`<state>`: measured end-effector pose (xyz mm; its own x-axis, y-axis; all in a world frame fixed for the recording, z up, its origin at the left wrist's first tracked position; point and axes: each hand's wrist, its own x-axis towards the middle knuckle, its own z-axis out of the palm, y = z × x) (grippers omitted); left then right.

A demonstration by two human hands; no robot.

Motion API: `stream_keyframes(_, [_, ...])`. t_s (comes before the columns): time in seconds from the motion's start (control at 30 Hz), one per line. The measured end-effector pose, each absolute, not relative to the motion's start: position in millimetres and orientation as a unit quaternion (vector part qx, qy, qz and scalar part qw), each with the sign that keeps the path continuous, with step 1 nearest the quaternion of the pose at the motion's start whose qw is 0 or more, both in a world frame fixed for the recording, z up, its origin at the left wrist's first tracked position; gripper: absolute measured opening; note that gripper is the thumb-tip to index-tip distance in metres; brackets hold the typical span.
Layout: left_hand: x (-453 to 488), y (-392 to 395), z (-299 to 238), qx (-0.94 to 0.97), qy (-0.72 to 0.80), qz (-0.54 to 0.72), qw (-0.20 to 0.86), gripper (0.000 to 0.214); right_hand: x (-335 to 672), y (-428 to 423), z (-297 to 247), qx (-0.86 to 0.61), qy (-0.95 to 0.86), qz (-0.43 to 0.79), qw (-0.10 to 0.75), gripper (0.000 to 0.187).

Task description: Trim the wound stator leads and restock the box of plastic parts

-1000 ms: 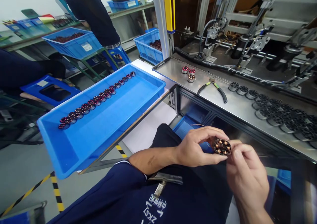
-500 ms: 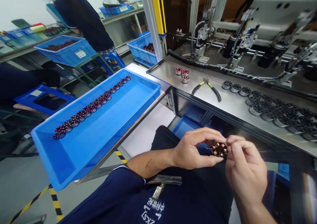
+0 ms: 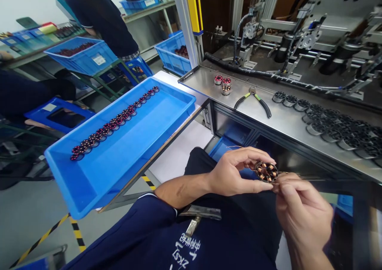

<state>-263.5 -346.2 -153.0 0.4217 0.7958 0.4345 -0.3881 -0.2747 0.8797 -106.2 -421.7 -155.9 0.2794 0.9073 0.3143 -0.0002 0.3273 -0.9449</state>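
Between thumb and fingers, my left hand (image 3: 235, 172) grips a round motor stator (image 3: 266, 172) with copper windings, its open face turned up toward me. Thin copper wire ends stick out on both sides of it. My right hand (image 3: 304, 206) is closed beside its right edge, thumb and forefinger pinching a copper wire (image 3: 277, 184). Above my lap, both hands are in front of the machine bench. Pliers (image 3: 253, 101) with green and black handles lie spread on the metal bench top, beyond my hands.
A blue tray (image 3: 128, 154) on the left holds a diagonal row of wound stators (image 3: 109, 126). Three stators (image 3: 226, 89) stand near the pliers. Many dark unwound cores (image 3: 331, 122) line the bench (image 3: 205, 75) at right, before machine fixtures (image 3: 307, 39). A co-worker (image 3: 101, 19) stands at the back left.
The stator has moved slightly up and right with my left hand. My right hand has shifted slightly right, and copper wires now show stretching from the stator. The camera view has shifted slightly.
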Motion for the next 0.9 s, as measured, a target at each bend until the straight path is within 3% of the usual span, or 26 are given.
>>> stream_keyframes(0.23, [-265, -349, -151, 0.638, 0.145, 0.528, 0.541, 0.042, -106, -424, -150, -0.473, -0.462, 0.398, 0.636, 0.004])
stream_keyframes(0.43, [-264, -349, -149, 0.658, 0.168, 0.505, 0.533, 0.038, -108, -427, -149, -0.463, -0.498, 0.317, 0.661, 0.012])
stream_keyframes(0.7, [-265, -346, -150, 0.628, 0.132, 0.508, 0.575, 0.041, -94, -421, -143, -0.452, -0.620, 0.232, 0.598, 0.032])
stream_keyframes(0.9, [-264, -347, -148, 0.636, 0.141, 0.514, 0.558, 0.041, -107, -421, -138, -0.470, -0.607, 0.172, 0.617, 0.020])
